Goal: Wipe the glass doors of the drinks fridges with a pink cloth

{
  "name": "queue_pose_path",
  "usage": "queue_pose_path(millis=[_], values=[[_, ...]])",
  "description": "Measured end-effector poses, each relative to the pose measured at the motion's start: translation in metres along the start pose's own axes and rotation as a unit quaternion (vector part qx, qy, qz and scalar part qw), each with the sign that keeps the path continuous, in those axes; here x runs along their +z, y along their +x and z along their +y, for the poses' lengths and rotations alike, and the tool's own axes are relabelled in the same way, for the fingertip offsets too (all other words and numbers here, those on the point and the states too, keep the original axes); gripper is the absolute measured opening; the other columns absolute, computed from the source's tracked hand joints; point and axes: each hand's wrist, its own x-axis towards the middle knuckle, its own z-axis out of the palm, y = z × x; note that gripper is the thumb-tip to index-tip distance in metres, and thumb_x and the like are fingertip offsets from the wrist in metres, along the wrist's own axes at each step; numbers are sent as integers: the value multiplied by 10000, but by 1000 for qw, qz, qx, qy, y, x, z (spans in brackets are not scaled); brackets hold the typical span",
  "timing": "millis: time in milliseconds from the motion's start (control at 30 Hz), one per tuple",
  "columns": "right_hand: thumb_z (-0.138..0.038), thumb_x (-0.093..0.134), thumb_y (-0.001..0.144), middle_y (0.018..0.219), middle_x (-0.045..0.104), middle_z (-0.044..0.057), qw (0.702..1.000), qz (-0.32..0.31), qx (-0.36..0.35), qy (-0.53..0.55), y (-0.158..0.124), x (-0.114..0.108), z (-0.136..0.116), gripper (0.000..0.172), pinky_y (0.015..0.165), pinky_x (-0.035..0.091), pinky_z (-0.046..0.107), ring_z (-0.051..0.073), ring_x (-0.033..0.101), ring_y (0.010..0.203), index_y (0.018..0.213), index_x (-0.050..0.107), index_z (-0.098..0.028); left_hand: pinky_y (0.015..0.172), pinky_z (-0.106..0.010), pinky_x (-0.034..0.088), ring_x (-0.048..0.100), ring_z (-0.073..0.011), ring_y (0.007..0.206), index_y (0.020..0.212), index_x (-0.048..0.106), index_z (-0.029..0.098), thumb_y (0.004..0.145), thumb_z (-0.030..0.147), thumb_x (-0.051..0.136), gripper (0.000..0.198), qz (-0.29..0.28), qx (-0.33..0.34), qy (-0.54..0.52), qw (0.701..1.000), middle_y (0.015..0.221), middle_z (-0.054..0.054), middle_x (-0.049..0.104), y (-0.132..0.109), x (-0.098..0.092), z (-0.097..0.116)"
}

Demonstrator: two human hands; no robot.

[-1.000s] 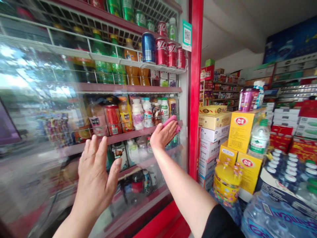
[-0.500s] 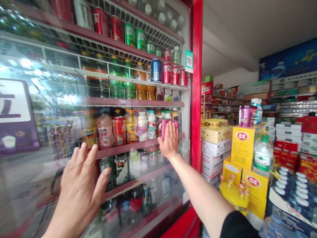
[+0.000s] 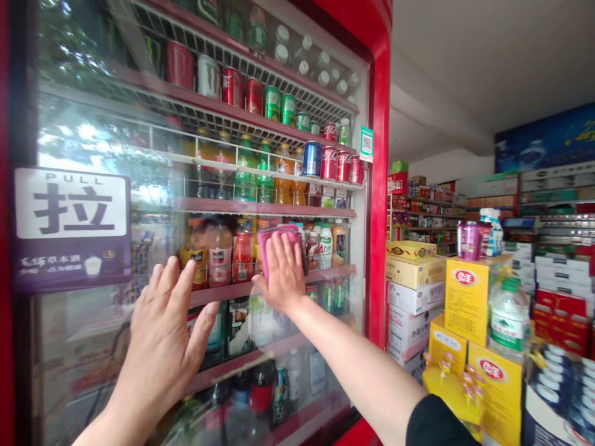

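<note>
A pink cloth (image 3: 284, 238) lies flat against the glass door (image 3: 153, 371) of a drinks fridge. My right hand (image 3: 281, 272) presses it there with the palm and stretched fingers, arm reaching in from the lower right. Closer to me on the left, my left hand (image 3: 167, 334) is open with spread fingers and holds nothing. Whether its fingertips touch the glass I cannot tell. Behind the door stand bottles and cans on wire shelves, among them a blue can (image 3: 311, 158). Left of my left hand, the door bears a purple and white pull sign (image 3: 74, 229).
The red fridge frame (image 3: 382, 186) runs up the right side, with a QR code sticker (image 3: 367, 144) near it. Further right are stacked cartons (image 3: 413, 269), yellow boxes (image 3: 467, 297) and a large water bottle (image 3: 508, 316) with a green cap. Stocked shop shelves (image 3: 427, 210) stand behind.
My right hand has slid left across the glass with the pink cloth. The view has shifted left, bringing the whole pull sign into sight. My left hand stays raised and open.
</note>
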Motion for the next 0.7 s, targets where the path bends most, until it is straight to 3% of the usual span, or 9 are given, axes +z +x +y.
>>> queue_pose_path(millis=[100,200,267,367,500,600,700], values=[[-678,482,1087,1840,290,117,987,-41,-153,19,-3,-1,-7,876,1422,60,598,301,87,1753,1764,284,-159,1302,-720,352,270,-442,1699,1765,249,235,1093,475,454,742,-6,10,6,1000,1809,-241,311,0,3,5],[-694,487,1082,1826,328,123,987,-41,-152,18,0,-3,21,875,1422,80,591,301,145,1744,1759,302,-173,1299,-725,352,271,-440,1699,1766,245,244,1094,471,458,740,-6,18,8,1000,1806,-240,318,2,3,5],[-659,472,1089,1834,301,138,996,-28,-89,2,4,-7,50,868,1419,98,591,310,142,1746,1769,269,-159,1301,-727,347,270,-435,1701,1772,226,263,1097,470,456,743,-2,19,12,1000,1813,-227,310,4,2,2],[-568,402,1102,1858,210,162,997,3,74,-28,3,-15,102,841,1416,124,577,318,104,1751,1775,213,-101,1314,-721,331,267,-426,1703,1777,210,282,1097,473,464,750,6,18,17,1000,1823,-208,298,6,-3,-5],[-525,352,1072,1850,186,225,952,38,303,-21,-22,-23,165,871,1413,173,551,334,146,1742,1748,214,7,1326,-711,320,258,-423,1707,1777,212,276,1094,477,470,757,7,9,26,1000,1829,-198,290,4,-13,-18],[-545,311,1055,1805,272,295,904,74,421,-16,-41,-23,188,891,1384,244,596,369,246,1713,1727,243,36,1322,-715,324,260,-429,1705,1776,215,256,1096,473,461,754,14,-1,32,999,1821,-213,301,2,-19,-28],[-574,279,1049,1767,293,367,879,100,465,-25,-37,-18,182,934,1353,273,655,434,273,1693,1704,244,91,1320,-718,326,260,-435,1703,1773,226,241,1097,471,465,753,17,-7,32,999,1815,-227,307,0,-24,-36]])
